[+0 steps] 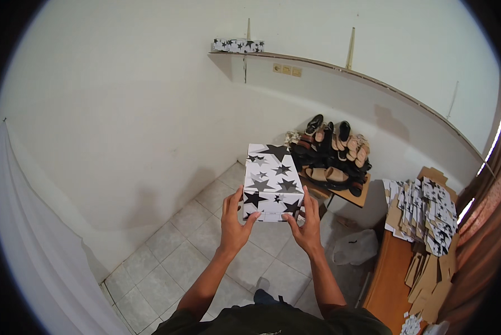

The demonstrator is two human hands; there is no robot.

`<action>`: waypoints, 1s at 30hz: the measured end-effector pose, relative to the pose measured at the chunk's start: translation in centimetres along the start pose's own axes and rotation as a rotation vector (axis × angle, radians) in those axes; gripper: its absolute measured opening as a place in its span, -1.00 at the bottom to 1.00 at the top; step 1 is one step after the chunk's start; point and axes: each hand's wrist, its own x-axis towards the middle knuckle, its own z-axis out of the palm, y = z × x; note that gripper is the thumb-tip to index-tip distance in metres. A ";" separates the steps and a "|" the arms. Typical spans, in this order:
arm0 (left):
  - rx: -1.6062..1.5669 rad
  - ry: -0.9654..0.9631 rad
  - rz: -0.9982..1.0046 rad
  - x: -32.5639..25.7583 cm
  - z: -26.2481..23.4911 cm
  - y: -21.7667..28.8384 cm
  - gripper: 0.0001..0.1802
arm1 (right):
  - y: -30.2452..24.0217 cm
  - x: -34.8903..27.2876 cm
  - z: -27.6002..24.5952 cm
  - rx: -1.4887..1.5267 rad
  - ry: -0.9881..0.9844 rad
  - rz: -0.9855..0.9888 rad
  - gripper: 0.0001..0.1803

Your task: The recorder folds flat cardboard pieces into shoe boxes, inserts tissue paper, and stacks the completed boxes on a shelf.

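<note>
I hold a white cardboard box with black and grey stars (271,180) out in front of me at chest height, lid side up. My left hand (235,222) grips its near left corner, thumb on the front face. My right hand (306,222) grips the near right corner the same way. Both forearms come up from the lower edge.
A pile of sandals and shoes (331,152) lies on a low wooden table (355,195) behind the box. Stacks of flat star-printed box blanks (423,209) cover a wooden desk at right. A matching box (237,46) sits on a high wall shelf. White cloth (33,234) hangs left; tiled floor (167,262) below.
</note>
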 end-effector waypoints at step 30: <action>0.274 0.603 0.658 -0.6 3.9 2.3 -0.23 | 2.2 5.4 0.2 -0.059 0.411 -0.977 -0.15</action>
